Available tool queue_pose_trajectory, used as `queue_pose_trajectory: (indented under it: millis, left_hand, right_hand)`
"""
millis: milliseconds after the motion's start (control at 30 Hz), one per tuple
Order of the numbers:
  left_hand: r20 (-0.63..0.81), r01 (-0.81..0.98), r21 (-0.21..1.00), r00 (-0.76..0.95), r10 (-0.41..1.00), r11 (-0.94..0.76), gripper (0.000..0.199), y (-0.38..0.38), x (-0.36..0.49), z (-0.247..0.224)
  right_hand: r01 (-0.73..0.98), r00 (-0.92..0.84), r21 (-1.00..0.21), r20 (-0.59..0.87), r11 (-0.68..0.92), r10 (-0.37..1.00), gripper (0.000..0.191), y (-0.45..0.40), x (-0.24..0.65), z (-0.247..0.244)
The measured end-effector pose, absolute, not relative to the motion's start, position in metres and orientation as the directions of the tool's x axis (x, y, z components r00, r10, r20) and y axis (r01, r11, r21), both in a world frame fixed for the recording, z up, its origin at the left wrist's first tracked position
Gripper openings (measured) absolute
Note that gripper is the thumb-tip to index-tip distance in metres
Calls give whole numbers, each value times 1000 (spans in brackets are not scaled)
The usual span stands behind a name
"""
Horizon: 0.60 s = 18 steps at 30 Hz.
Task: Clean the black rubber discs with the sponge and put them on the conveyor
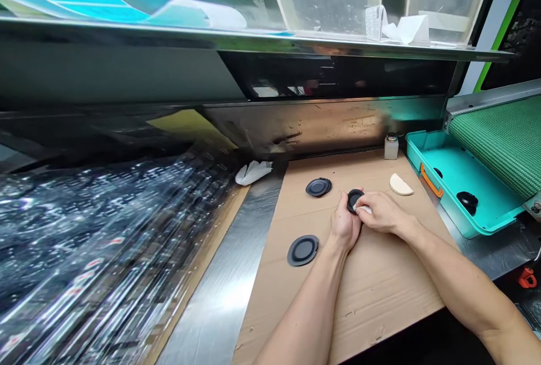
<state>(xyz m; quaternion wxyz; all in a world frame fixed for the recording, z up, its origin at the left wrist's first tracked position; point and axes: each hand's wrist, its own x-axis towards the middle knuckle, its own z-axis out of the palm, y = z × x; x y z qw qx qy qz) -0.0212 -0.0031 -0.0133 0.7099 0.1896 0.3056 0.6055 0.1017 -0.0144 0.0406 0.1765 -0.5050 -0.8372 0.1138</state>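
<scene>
My left hand (pixel 345 223) is closed around the edge of a round black plastic lid (pixel 354 200), holding it tilted above the cardboard sheet. Pinched in the fingers of my right hand (pixel 378 211) is a small white piece (pixel 364 209), pressed to the lid's face; it looks like a wipe, though the fingers hide most of it. To the left, two more black lids lie on the cardboard: one farther back (pixel 318 187), seemingly stacked on another piece, and a larger-looking one (pixel 303 250) beside my left forearm.
A cardboard sheet (pixel 389 286) covers the metal bench. A cream half-disc (pixel 400 185) and a small bottle (pixel 391 146) sit at its back right. The teal bin (pixel 490 225) holds black parts under a green conveyor (pixel 502 128). Plastic-wrapped goods (pixel 105 252) fill the left.
</scene>
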Motion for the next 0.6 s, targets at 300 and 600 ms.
queue_pose_trajectory:
  millis: [300,600]
  left_hand:
    - [-219,-768,615,51,974,179,46,-1,-22,-15]
    - [-144,-775,621,34,989,117,33,1,-18,-29]
  right_hand:
    - [767,-458,-407,195,496,867,17,-13,102,37]
    - [843,-389,-250,329,476,861,23,-3,92,29]
